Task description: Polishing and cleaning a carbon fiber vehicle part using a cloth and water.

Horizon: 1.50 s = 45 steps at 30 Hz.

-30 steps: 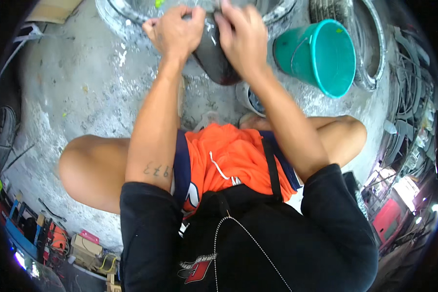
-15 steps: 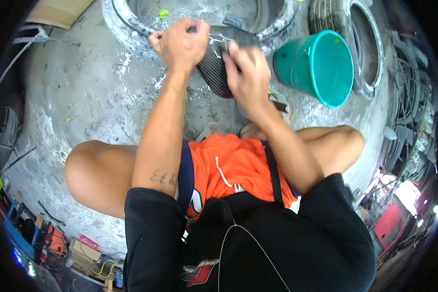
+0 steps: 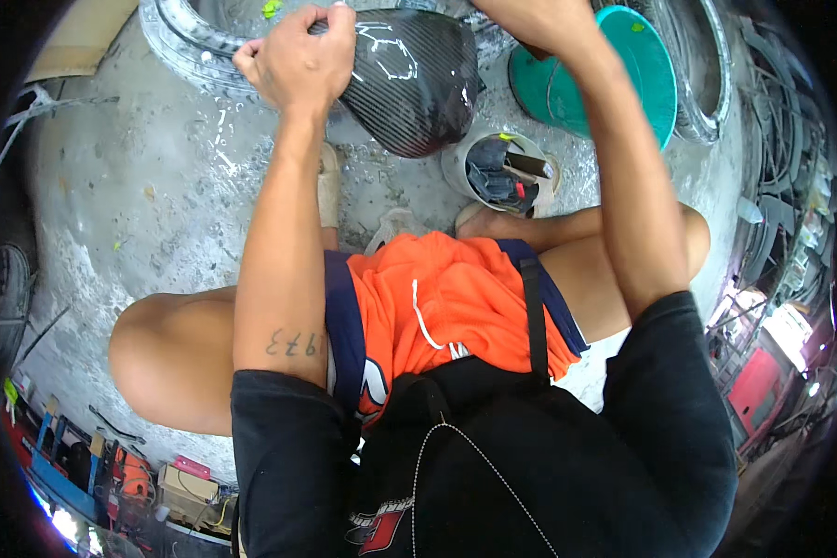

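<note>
A glossy black carbon-fibre panel, curved and wet-looking, with white light glints on it, lies in front of me. My left hand is closed on its left edge, with the thumb out to the side. Up at the right, my right hand reaches past the panel, over the near rim of a teal bucket. Its fingers are partly cut off by the top edge. A small dark brown piece shows beneath that hand, too little of it to name.
A small white tub with dark pieces inside stands by my right foot. Tyres lie ahead on the wet grey floor, another beside the bucket. Car parts crowd the right wall; boxes and tools sit at lower left.
My right hand has left the panel and swung right and forward to the bucket. My left hand keeps its grip on the panel. The view has shifted, bringing the white tub into sight.
</note>
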{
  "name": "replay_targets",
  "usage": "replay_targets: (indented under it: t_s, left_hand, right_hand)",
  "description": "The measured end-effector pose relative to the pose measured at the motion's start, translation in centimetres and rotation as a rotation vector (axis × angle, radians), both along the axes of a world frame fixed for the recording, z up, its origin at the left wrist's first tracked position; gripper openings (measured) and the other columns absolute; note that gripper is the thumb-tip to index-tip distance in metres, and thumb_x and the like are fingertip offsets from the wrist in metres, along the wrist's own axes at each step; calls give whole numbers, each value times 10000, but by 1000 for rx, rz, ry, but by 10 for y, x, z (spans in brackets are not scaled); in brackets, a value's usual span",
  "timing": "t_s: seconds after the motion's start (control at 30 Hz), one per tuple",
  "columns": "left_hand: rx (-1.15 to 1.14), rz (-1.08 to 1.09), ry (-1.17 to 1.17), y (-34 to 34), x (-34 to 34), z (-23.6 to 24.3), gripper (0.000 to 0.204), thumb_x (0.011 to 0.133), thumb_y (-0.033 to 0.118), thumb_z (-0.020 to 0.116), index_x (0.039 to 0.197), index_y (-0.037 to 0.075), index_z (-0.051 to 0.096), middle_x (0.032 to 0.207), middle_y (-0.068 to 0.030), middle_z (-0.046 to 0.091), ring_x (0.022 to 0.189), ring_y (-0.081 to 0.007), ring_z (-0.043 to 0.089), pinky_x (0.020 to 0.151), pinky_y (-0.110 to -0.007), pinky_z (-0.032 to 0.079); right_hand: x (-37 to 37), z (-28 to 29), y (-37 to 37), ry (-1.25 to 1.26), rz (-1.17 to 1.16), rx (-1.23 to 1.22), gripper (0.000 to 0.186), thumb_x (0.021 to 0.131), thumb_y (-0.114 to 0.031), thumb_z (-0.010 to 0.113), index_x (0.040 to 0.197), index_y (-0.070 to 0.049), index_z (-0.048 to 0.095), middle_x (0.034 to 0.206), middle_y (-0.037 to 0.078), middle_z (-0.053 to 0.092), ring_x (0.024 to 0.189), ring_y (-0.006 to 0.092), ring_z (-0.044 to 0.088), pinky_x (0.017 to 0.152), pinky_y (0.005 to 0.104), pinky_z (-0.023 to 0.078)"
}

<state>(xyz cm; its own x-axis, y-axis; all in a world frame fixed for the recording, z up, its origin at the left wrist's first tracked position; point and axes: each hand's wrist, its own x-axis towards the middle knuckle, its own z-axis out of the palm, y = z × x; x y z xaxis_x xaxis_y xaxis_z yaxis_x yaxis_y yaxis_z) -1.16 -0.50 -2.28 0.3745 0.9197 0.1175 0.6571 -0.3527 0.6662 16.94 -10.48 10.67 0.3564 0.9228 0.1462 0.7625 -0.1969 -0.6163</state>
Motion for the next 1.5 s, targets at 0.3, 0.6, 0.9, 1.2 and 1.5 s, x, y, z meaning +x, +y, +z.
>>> replay_targets:
  t_s: [0.3,0.6,0.9,1.2,1.5]
  left_hand:
    - [27,-3,2,2,0,-8,446,884,584,618,895,181,810,803,-91,751,948,-255,641,1102,-375,274]
    - [-6,1,47,5,-1,-8,439,884,572,616,881,175,803,803,-107,749,941,-270,637,1082,-375,294]
    - [-7,-7,-12,-1,4,10,421,844,522,603,825,143,786,795,-104,758,818,-253,651,1037,-378,300]
    - [-124,4,-86,0,17,9,438,834,525,627,843,122,799,787,-117,752,846,-289,656,1081,-422,261]
    - [-11,198,-263,-41,39,9,360,830,426,644,796,86,757,856,-133,734,920,-301,641,1049,-464,268]
  right_hand:
    - [-41,8,-11,-202,538,-880,870,771,-58,755,1546,34,369,1026,269,715,934,415,712,807,463,570]
    - [-48,1,-46,-105,478,-954,1062,755,-69,830,1617,-13,211,1053,283,699,1015,459,671,888,468,548]
    - [127,-23,-181,-138,-501,-509,378,929,-315,760,1196,-63,670,945,147,748,844,225,735,772,367,574]
    - [152,-97,-221,-270,-118,-938,383,885,-253,743,1237,-104,712,1161,210,734,1091,375,707,941,445,550]
    - [11,-6,-108,-182,-202,39,244,868,-117,747,1102,-50,722,1082,184,726,1017,346,701,876,403,548]
